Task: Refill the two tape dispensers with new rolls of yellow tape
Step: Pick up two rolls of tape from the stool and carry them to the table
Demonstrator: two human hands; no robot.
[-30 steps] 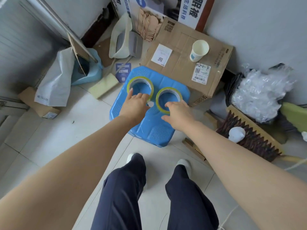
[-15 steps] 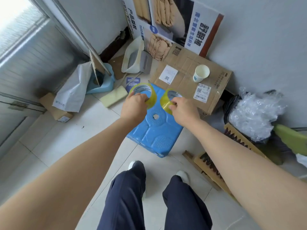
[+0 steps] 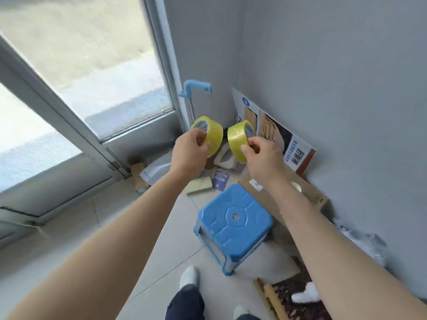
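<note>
Two rolls of yellow tape are held up in the air in front of me, well above the floor. My left hand (image 3: 189,153) grips the left yellow roll (image 3: 211,132) by its rim. My right hand (image 3: 261,158) pinches the right yellow roll (image 3: 236,139) the same way. The rolls hang side by side, a small gap between them, both tilted so their cores face outward. Below them stands the blue plastic stool (image 3: 233,224) with nothing on its seat. No tape dispenser is in view.
A flat cardboard box (image 3: 309,195) lies against the grey wall right of the stool, a poster (image 3: 286,144) leaning behind it. A glass door (image 3: 69,107) fills the left. Brush (image 3: 284,296), plastic bag (image 3: 367,245) and small clutter sit around the corner floor.
Both hands lifted the two yellow rolls off the blue stool and raised them high. The view has swung upward toward the door and wall corner.
</note>
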